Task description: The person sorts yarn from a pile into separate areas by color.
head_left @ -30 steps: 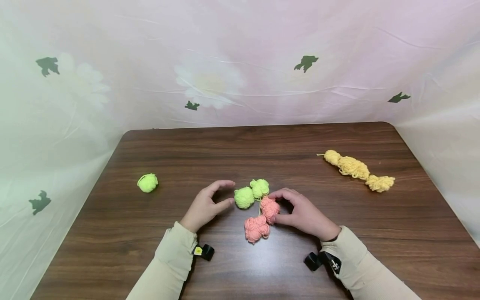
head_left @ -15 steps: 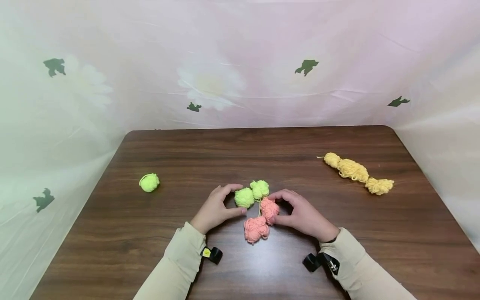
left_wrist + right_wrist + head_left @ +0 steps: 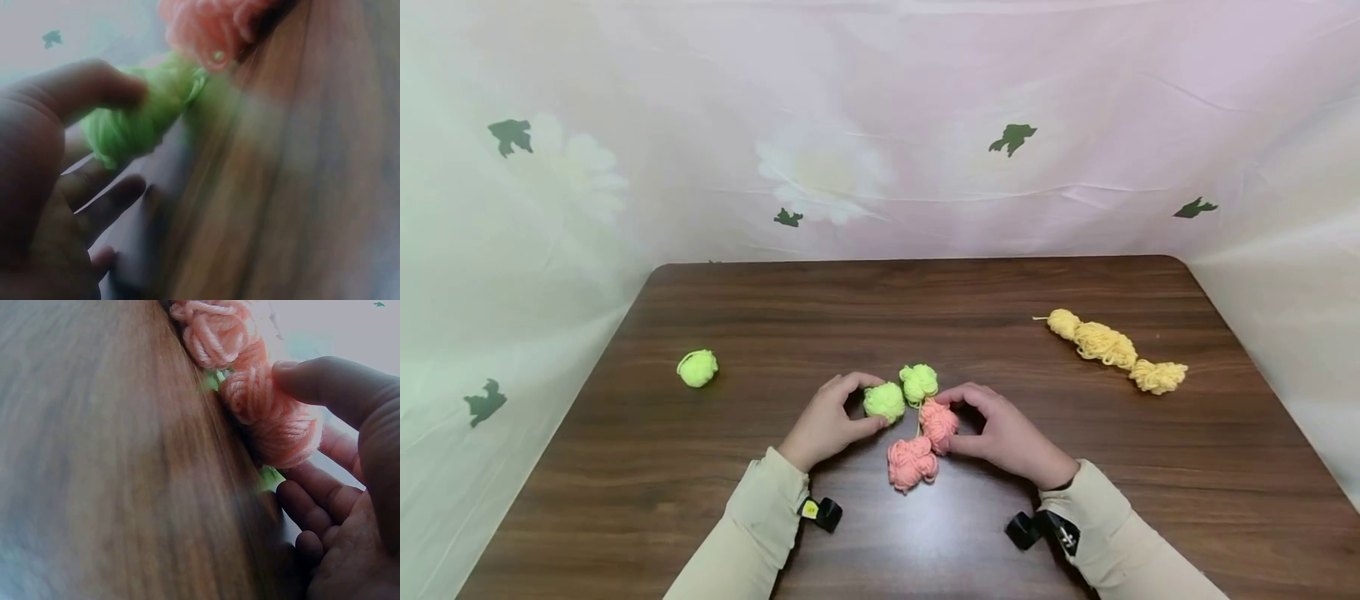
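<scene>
Between thumb and fingers, my left hand pinches a lime-green yarn ball, seen close up in the left wrist view as a green bundle. A second green yarn ball lies just behind and to its right. My right hand grips a coral-pink yarn ball, its thumb on the near side; wound strands of this pink ball fill the right wrist view. Another pink yarn ball sits nearer the front, beside the held one. A thin green strand runs between the balls.
On the brown wooden table, a single green yarn ball lies at the left. Three joined yellow yarn bundles stretch diagonally at the right. A floral cloth hangs behind the table and along its sides.
My left hand has moved right to the nearest green yarn ball, closed its fingers round it and shifted it slightly left, away from the other green one. My right hand stays on the pink ball.
</scene>
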### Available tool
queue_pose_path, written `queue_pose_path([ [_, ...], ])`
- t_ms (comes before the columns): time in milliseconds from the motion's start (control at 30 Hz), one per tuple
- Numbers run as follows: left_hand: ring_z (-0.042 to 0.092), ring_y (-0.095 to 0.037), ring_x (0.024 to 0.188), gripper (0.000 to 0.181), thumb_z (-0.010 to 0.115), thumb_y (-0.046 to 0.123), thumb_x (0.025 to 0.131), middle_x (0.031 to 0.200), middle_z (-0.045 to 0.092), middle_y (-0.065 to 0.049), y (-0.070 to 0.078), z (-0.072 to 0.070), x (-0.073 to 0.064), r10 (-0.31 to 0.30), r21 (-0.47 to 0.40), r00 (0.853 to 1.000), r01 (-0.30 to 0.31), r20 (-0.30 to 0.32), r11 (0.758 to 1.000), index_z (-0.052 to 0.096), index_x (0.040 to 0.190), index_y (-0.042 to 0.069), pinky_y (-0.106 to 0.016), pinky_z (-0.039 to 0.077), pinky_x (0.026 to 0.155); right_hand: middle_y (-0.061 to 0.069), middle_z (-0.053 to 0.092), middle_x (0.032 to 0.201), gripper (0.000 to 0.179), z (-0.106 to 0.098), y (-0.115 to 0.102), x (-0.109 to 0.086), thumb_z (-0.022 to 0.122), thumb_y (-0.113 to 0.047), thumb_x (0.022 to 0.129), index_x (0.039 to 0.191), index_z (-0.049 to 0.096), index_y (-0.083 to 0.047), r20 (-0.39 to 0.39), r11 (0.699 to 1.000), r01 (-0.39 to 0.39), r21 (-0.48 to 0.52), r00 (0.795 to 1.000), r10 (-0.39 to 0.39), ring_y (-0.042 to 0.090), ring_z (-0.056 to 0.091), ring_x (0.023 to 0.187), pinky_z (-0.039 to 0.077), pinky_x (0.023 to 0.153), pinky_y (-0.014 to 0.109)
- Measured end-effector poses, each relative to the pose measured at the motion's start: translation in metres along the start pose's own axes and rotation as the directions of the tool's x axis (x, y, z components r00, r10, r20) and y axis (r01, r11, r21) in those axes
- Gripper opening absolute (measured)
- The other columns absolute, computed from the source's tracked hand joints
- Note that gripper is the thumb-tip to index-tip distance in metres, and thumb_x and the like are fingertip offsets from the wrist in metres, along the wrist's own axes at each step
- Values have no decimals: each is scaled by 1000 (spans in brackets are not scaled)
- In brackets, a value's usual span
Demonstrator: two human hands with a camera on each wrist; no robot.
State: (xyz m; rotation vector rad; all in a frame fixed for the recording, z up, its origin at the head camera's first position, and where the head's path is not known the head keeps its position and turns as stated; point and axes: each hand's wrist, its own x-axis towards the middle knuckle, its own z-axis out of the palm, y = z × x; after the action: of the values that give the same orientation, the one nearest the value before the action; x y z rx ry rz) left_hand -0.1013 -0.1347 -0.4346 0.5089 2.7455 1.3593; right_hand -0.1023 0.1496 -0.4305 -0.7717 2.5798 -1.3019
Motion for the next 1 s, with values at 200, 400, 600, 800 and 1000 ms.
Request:
queue_pose_path([
  [200,58,-16,119,43,85,18,80,118,68,6,1,-7,-1,-30,-73,999,28,-27,997,67,119,21,-43,44,105,-11,64,114,48,0,-1,0,88,-26,77,120,67,-22,-9,1000,11,4,1000,-11,14,58,111,45,98,39],
  [400,58,-17,118,43,84,17,81,119,68,4,2,-16,-2,-52,-82,997,47,-56,996,66,120,20,-45,44,105,-12,64,115,47,0,-1,0,88,-25,77,119,67,-23,-5,1000,3,14,1000,-2,13,57,111,46,98,39],
  [600,59,-19,114,42,83,17,82,119,67,1,1,-24,-2,-72,-77,995,66,-72,995,65,120,18,-46,45,102,-12,64,114,47,0,1,1,88,-24,77,120,67,-23,-7,1000,15,14,1000,-15,13,58,110,46,98,37],
  [800,58,-19,117,43,83,19,83,122,67,1,-3,-33,-3,-79,-72,991,71,-108,995,65,122,17,-47,44,103,-13,64,114,47,1,2,1,88,-25,77,120,67,-23,-9,1000,24,13,1000,-24,13,58,110,45,98,36],
  [1000,58,-21,119,46,84,24,83,123,67,1,-9,-46,-4,-85,-44,984,79,-155,996,65,124,18,-50,44,104,-13,64,114,47,1,3,1,88,-26,77,120,67,-24,-12,1000,28,7,1000,-27,12,58,109,45,97,35],
])
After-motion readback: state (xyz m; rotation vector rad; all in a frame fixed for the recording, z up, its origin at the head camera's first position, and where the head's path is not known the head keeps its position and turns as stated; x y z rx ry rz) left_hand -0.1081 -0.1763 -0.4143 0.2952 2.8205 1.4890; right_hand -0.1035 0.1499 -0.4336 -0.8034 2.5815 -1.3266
